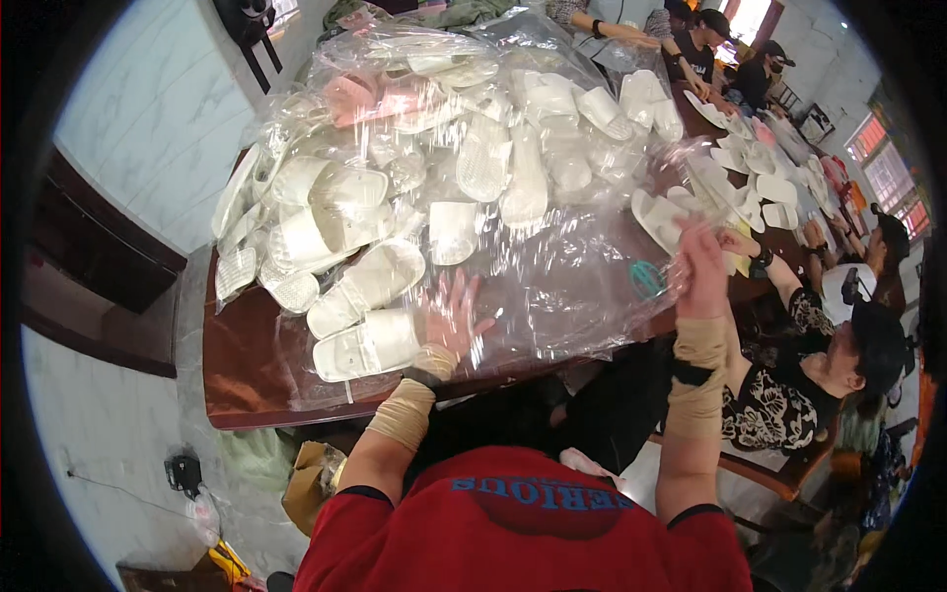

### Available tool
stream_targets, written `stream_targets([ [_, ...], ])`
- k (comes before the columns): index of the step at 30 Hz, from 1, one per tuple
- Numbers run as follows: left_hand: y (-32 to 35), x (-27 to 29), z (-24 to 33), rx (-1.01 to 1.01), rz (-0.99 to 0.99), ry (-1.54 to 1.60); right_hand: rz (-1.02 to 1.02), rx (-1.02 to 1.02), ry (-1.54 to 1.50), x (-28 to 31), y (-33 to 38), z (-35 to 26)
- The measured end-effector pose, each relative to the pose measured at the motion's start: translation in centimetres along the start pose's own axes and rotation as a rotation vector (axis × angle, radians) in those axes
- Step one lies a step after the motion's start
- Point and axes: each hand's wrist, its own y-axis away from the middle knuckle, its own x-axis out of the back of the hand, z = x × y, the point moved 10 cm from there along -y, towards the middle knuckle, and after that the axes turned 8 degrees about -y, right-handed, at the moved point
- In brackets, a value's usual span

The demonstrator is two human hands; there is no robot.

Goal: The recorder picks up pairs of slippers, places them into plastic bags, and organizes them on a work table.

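Here, two white slippers [367,345] lie just left of the spread-fingered left grip [452,318]; one teal looped shape [646,279] lies near the right grip [700,259], whose hold I cannot tell.

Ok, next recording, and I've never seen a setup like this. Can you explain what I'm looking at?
There's no machine here: a person in a red shirt works with bare hands. The single picture comes from a wide fisheye camera on their head, looking down, so straight edges bend near the rim.

On the brown table lie many white slippers and some pink ones, many in or under clear plastic.

The left hand is spread over the plastic beside a white slipper. The right hand is blurred at the plastic's right side; whether it grips anything, I can't tell. Other people sit along the right.
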Motion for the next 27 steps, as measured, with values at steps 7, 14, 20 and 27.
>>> stream_targets([
  [7, 0.0, 0.7, -2.1, 0.048, -0.045, 0.205, 0.065, -0.235, 0.031, 7.7, -2.0, 12.6],
  [14, 2.9, 5.0, -10.5, 0.494, 0.291, 0.929, 0.218, -0.278, 0.151, 11.5, -3.3, 15.9],
  [20, -0.1, 6.7, -0.9, 0.052, 0.214, 0.395, 0.225, -0.246, 0.245, 13.1, -4.5, 19.1],
  [27, 1.1, -2.6, -0.7, 0.096, -0.113, 0.016, 0.218, 0.663, 1.356, -0.7, -0.2, 4.8],
])
